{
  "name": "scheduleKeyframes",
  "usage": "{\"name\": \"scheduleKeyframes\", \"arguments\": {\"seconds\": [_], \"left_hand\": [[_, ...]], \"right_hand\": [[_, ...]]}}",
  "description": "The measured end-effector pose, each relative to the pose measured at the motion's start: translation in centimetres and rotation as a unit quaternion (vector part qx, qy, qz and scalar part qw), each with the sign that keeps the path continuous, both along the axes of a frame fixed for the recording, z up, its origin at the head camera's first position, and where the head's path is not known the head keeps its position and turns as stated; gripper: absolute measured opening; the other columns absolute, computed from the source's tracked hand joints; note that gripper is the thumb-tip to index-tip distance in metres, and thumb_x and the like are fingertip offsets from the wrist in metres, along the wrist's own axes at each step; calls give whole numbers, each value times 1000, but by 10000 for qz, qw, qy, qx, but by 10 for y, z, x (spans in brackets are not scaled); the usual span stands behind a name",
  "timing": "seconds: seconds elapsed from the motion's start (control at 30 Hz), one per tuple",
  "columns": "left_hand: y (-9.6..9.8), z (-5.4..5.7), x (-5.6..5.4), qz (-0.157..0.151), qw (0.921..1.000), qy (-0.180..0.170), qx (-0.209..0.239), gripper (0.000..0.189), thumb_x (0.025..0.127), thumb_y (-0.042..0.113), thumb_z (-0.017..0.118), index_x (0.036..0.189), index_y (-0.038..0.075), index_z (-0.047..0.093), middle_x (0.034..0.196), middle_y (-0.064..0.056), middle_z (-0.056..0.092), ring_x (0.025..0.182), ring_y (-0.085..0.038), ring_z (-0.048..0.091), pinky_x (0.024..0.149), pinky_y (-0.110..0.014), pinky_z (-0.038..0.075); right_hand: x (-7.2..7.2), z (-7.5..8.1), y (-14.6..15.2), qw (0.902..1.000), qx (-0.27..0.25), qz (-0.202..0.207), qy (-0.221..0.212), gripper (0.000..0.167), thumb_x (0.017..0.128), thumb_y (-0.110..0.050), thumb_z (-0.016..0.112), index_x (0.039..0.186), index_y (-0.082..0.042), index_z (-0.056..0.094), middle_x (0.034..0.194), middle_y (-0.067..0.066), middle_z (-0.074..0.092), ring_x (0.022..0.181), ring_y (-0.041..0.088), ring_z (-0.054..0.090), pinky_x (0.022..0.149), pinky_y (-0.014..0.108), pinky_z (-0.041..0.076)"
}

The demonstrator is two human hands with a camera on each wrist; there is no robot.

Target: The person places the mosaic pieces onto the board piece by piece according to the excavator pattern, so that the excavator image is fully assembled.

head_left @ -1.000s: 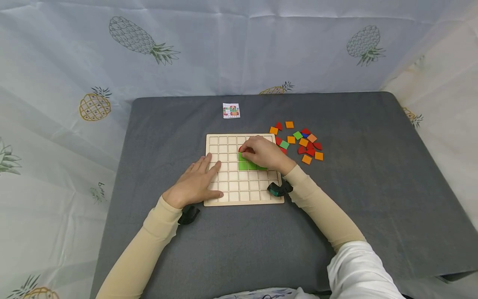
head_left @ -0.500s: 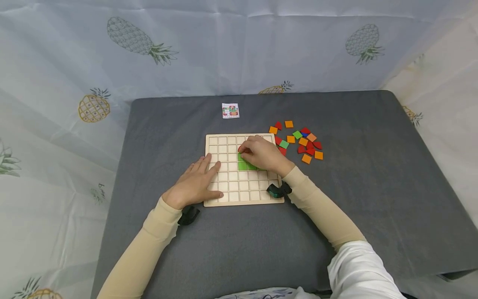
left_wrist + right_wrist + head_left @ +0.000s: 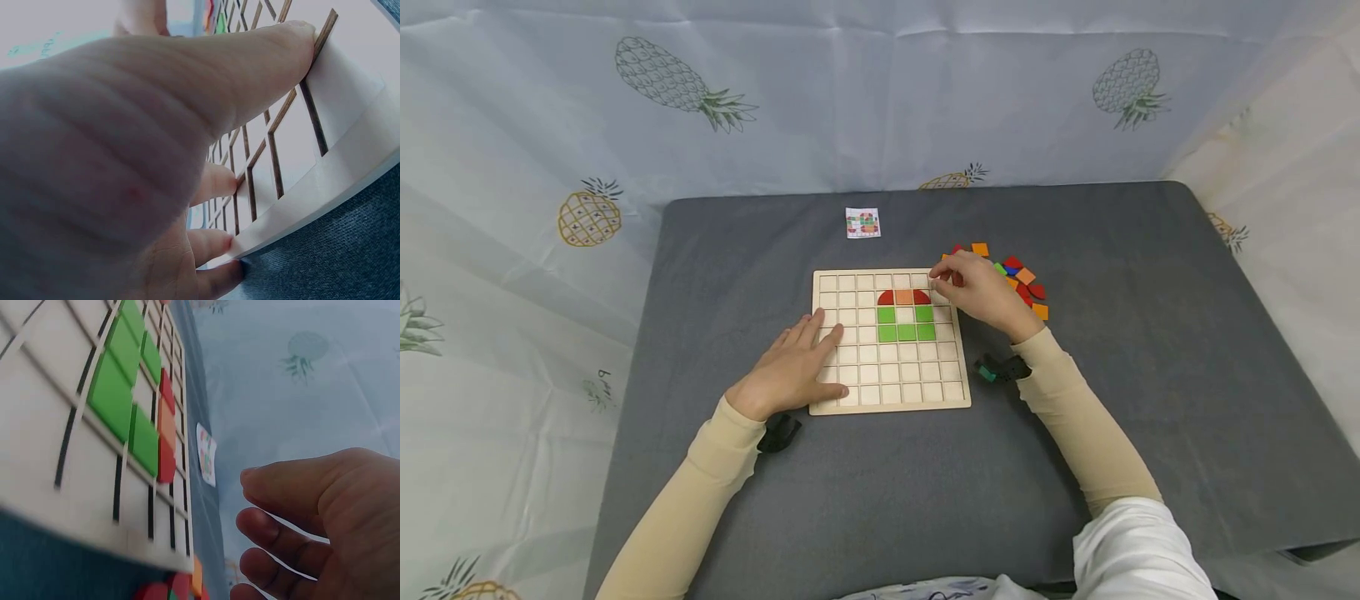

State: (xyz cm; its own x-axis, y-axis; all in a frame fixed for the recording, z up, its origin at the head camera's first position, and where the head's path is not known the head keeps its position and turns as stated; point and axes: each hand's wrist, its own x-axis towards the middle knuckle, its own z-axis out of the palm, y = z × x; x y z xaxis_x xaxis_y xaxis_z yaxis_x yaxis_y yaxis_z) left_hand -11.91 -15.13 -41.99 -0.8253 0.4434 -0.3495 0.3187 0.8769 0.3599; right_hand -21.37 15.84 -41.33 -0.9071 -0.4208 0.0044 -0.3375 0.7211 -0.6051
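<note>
A wooden grid board (image 3: pixel 868 372) lies on the table. Green square tiles (image 3: pixel 906 332) form a U on it, and above them sit a left red curved-edge tile (image 3: pixel 886 298), an orange square tile (image 3: pixel 903 297) and a right red curved-edge tile (image 3: pixel 921 297). My left hand (image 3: pixel 790 367) rests on the board's left side, fingers spread and thumb on the grid. Past the upper right corner hovers my right hand (image 3: pixel 983 290), fingers loosely bent. In the right wrist view nothing shows between its thumb (image 3: pixel 281 484) and fingers.
Loose red, orange, green and blue tiles (image 3: pixel 1040 312) lie right of the board, partly hidden by the right hand. A small printed card (image 3: pixel 862 223) with a coloured pattern lies behind the board. A pineapple-print curtain (image 3: pixel 865 100) hangs beyond the grey table (image 3: pixel 865 492).
My right hand has left the tiles on the board and moved right, toward the loose pile. The red and orange row it covered is now visible. My left hand stays in place.
</note>
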Motion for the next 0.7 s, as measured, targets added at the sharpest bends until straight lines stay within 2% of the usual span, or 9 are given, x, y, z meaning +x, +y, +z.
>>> {"name": "scheduleKeyframes", "arguments": {"seconds": [0.27, 0.4, 0.5, 0.6, 0.7], "left_hand": [[0, 0, 0, -2, 10000, -18, -7, 95, 89, 47, 74, 161, 9, 26, 170, -24, 5, 157, -44, 11, 125, -62, 18], [0, 0, 0, 3, 10000, -5, -9, 94, 89, 47, 74, 161, 9, 27, 170, -24, 5, 157, -44, 12, 125, -61, 18], [0, 1, 0, 4, 10000, 1, -4, 94, 89, 46, 74, 161, 8, 27, 170, -23, 5, 157, -44, 12, 125, -61, 18], [1, 1, 1, -4, 10000, 6, 8, 94, 89, 46, 74, 161, 8, 27, 170, -24, 5, 157, -44, 12, 125, -61, 18], [1, 1, 1, -12, 10000, 0, 14, 94, 89, 46, 74, 161, 8, 27, 170, -24, 5, 157, -44, 11, 125, -61, 18]], "right_hand": [[3, -1, 32, 9990, 130, -430, 10, 21, 100, -19, 66, 116, -6, 71, 106, 10, 65, 85, 25, 52, 69, 36, 44], [2, 1, 44, 9974, 270, -662, 45, 23, 101, -21, 64, 117, -7, 71, 109, 10, 65, 87, 25, 52, 71, 38, 43], [0, 1, 52, 9960, 342, -817, 97, 23, 103, -22, 61, 118, -7, 71, 107, 11, 64, 83, 25, 51, 67, 38, 42], [-2, -1, 58, 9953, 391, -872, 172, 24, 103, -21, 60, 119, -6, 71, 104, 12, 64, 77, 25, 48, 63, 37, 40], [-3, -3, 60, 9953, 451, -841, 164, 25, 103, -19, 59, 121, -5, 70, 108, 14, 64, 78, 26, 49, 63, 37, 40]]}}
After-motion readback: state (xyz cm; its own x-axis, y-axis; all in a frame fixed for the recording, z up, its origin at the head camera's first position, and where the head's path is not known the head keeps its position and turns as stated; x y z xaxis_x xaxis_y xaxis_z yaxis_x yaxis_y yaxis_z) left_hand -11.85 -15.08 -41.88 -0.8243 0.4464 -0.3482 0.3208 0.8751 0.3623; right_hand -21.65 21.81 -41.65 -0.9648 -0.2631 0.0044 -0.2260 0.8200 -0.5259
